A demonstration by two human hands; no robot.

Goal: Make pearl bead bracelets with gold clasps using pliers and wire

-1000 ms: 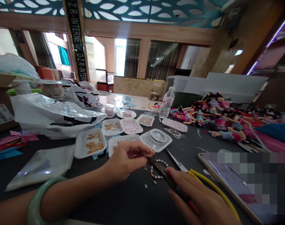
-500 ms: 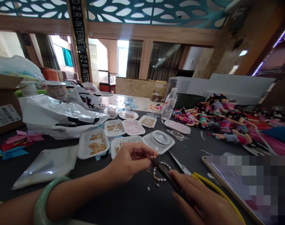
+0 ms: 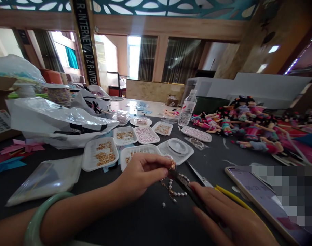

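Observation:
Between thumb and fingers, my left hand (image 3: 143,176) pinches one end of a beaded bracelet (image 3: 180,194) of white pearl-like beads with gold-coloured bits. The rest of the strand hangs below in a loose loop, with small beads dangling. My right hand (image 3: 227,215) is wrapped around dark-handled pliers (image 3: 182,182). Their jaws point up and left and meet the gold-coloured part by my left fingertips; whether they grip it is too small to tell. A green bangle (image 3: 34,222) circles my left forearm. Scissors (image 3: 200,176) with yellow handles lie partly under my right hand.
White trays hold gold findings (image 3: 104,157) and pink beads (image 3: 145,135). A spool (image 3: 177,146) rests on another tray. Around stand a water bottle (image 3: 188,108), a phone (image 3: 263,201), a pile of dolls (image 3: 250,130), plastic bags (image 3: 46,179) and a cardboard box (image 3: 0,109).
My view has tilted slightly down. Both hands stay together with the bracelet and pliers; the bracelet end at my left fingertips has turned a little.

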